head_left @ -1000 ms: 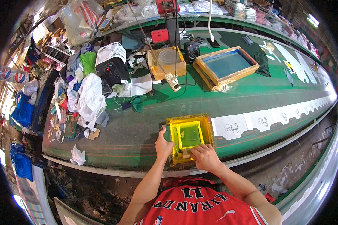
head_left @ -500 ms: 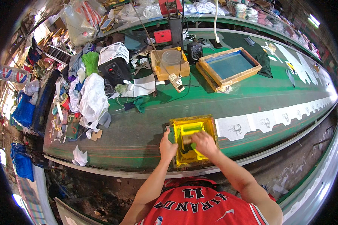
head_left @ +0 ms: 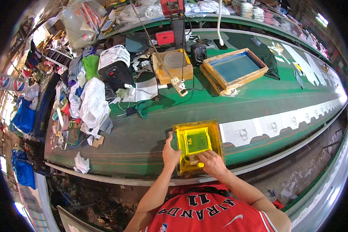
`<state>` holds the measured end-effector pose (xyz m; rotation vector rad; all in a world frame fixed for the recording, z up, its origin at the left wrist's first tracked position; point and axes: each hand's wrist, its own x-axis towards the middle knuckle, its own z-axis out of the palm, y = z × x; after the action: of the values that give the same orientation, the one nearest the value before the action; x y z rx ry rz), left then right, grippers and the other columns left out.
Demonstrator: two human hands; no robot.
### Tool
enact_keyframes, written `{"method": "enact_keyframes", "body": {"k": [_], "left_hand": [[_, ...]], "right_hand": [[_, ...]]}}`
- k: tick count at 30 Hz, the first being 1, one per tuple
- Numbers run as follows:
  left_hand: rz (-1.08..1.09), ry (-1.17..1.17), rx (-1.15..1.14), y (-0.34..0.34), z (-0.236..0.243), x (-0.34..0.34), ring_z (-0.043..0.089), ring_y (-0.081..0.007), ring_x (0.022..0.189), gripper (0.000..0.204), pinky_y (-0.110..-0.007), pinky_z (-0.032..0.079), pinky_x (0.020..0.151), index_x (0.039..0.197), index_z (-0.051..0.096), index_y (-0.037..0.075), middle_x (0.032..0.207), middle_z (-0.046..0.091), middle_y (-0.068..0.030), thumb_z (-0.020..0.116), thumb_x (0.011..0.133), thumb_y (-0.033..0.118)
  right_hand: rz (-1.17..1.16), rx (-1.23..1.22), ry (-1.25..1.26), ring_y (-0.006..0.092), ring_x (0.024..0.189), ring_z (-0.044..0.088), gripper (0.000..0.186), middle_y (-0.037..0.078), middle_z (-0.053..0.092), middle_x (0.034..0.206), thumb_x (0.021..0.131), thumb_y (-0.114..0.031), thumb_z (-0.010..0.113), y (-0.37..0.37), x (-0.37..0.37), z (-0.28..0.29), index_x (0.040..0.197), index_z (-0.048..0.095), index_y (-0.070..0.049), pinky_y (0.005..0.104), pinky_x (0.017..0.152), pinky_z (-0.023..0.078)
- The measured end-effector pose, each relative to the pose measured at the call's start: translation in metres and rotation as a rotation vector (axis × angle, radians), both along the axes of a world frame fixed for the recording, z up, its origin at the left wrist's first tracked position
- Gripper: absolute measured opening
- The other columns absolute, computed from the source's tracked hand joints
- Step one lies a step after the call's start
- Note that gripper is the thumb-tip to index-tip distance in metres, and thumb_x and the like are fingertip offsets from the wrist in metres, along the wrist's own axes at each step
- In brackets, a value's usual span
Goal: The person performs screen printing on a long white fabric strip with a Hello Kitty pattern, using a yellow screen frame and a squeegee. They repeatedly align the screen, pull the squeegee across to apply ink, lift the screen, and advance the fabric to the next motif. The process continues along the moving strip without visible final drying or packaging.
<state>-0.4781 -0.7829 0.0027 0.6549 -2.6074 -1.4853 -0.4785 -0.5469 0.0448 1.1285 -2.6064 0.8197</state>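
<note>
A screen printing frame [head_left: 219,135] with yellow mesh lies flat on the green table, close to its front edge. My left hand [head_left: 171,154] grips the frame's left side, thumb pointing away from me. Inside the frame my right hand [head_left: 213,162] is closed on a squeegee [head_left: 191,159], a brownish bar at the near end of the mesh. Beyond it a greenish printing window [head_left: 197,142] shows, bordered in bright yellow. To the frame's right, white fabric pieces [head_left: 240,133] printed with a cartoon figure run in a row along the table edge.
A second wooden frame with blue mesh [head_left: 237,66] rests farther back. Left of it stand a yellow box with a clear round tub [head_left: 174,60] and a power strip [head_left: 179,86]. White plastic bags [head_left: 93,104], a black speaker [head_left: 115,73] and scraps crowd the left.
My right hand has drawn the squeegee toward me, from the middle of the mesh to its near end, uncovering the printing window. My left hand has stayed on the frame's left side.
</note>
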Motion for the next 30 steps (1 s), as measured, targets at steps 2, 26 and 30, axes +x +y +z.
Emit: {"method": "enact_keyframes", "body": {"k": [2, 26, 30], "left_hand": [[-0.015, 0.061, 0.021, 0.003, 0.006, -0.002, 0.057, -0.0377, 0.14, 0.088, -0.044, 0.048, 0.113, 0.158, 0.045, 0.013, 0.156, 0.056, -0.0186, 0.077, 0.076, 0.003], [0.052, 0.066, 0.11, 0.247, 0.001, -0.061, 0.066, -0.0307, 0.129, 0.089, -0.038, 0.05, 0.107, 0.158, 0.048, 0.008, 0.152, 0.059, -0.0212, 0.075, 0.073, 0.0], [0.024, 0.085, 0.001, 0.246, -0.003, -0.061, 0.069, -0.018, 0.088, 0.086, -0.033, 0.055, 0.082, 0.157, 0.048, 0.003, 0.153, 0.06, -0.0158, 0.072, 0.075, -0.007]], "right_hand": [[0.025, 0.008, -0.046, 0.0325, 0.094, 0.068, 0.025, 0.011, 0.072, 0.097, 0.074, -0.002, 0.069, 0.008, -0.001, 0.006, 0.099, 0.069, -0.004, 0.0432, 0.087, 0.057], [0.007, -0.025, -0.093, 0.0359, 0.097, 0.066, 0.02, 0.015, 0.068, 0.096, 0.083, -0.007, 0.074, 0.258, -0.063, 0.007, 0.101, 0.068, -0.002, 0.046, 0.087, 0.056], [0.041, -0.041, -0.097, 0.0354, 0.098, 0.066, 0.021, 0.014, 0.068, 0.098, 0.082, -0.004, 0.072, 0.256, -0.063, 0.009, 0.102, 0.068, -0.002, 0.0456, 0.088, 0.056]]}}
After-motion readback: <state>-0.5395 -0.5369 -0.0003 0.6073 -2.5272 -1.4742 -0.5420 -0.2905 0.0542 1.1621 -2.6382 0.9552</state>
